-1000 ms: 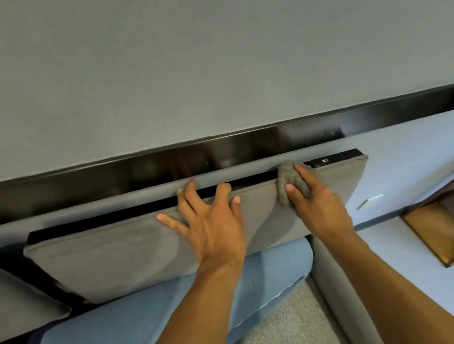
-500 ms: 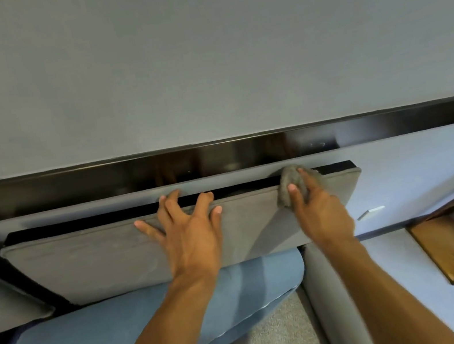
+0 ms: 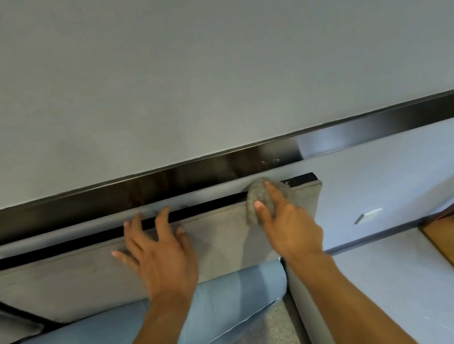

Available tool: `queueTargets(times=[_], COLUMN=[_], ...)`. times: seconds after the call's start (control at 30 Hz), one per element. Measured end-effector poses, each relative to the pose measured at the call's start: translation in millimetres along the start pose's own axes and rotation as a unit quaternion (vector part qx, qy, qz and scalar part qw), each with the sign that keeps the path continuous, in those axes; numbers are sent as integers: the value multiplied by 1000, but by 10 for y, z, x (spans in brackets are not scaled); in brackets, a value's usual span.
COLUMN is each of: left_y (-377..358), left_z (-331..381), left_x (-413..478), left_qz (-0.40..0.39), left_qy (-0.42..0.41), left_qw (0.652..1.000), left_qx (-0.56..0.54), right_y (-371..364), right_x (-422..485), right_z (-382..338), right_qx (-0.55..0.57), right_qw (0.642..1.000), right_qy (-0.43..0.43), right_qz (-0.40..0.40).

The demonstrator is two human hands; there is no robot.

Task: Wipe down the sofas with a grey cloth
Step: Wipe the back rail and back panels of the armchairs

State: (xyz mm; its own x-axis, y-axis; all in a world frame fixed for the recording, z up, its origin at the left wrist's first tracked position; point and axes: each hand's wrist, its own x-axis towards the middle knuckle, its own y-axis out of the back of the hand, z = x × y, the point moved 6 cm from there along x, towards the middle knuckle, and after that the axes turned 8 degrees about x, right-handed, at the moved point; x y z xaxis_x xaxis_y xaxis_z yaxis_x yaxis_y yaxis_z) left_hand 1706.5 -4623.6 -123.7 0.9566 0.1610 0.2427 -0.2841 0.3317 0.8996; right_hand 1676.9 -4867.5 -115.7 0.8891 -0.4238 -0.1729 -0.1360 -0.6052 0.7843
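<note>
Cloth looks soft and light, best held wadded as gripping right hand does; left hand splayed flat on cushion.

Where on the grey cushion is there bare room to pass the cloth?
On the cushion, the long stretch left of the left hand is bare; so is the gap between the hands. Crowded: top right, under right hand and cloth.

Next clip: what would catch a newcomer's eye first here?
The right hand grips a bunched grey cloth against the top edge of a grey back cushion, near its right end. The left hand lies spread flat on the cushion's face near the centre of the frame. Above both, a glossy black strip runs across the plain grey wall.
</note>
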Motion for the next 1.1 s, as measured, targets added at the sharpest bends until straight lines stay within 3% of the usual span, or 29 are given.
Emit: queueTargets(times=[0.17, 0.37, 0.6, 0.83, 0.9, 1.0, 1.1], left_y=[-231, -385, -508, -499, -492, -503, -486], left_z=[609, 998, 1026, 1045, 1048, 1057, 1055], left_x=[-148, -184, -185, -162, -162, -169, -158], left_qz=[-46, -66, -90, -104, -104, -120, -125], left_qy=[-50, -114, -118, -115, -114, -115, -114], left_qw=[998, 991, 989, 987, 987, 985, 985], left_qx=[-18, 0, 28, 38, 35, 40, 37], right_y=[-330, 318, -23, 347, 203, 24, 247], right_x=[-95, 101, -4, 132, 81, -39, 51], right_z=[-327, 359, 15, 475, 294, 44, 264], right_qx=[-14, -17, -79, -74, -49, -96, -119], right_qw=[996, 999, 995, 993, 996, 994, 992], right_qy=[67, -23, 58, -51, -35, 43, 25], right_qz=[-48, 33, 26, 70, 70, 27, 42])
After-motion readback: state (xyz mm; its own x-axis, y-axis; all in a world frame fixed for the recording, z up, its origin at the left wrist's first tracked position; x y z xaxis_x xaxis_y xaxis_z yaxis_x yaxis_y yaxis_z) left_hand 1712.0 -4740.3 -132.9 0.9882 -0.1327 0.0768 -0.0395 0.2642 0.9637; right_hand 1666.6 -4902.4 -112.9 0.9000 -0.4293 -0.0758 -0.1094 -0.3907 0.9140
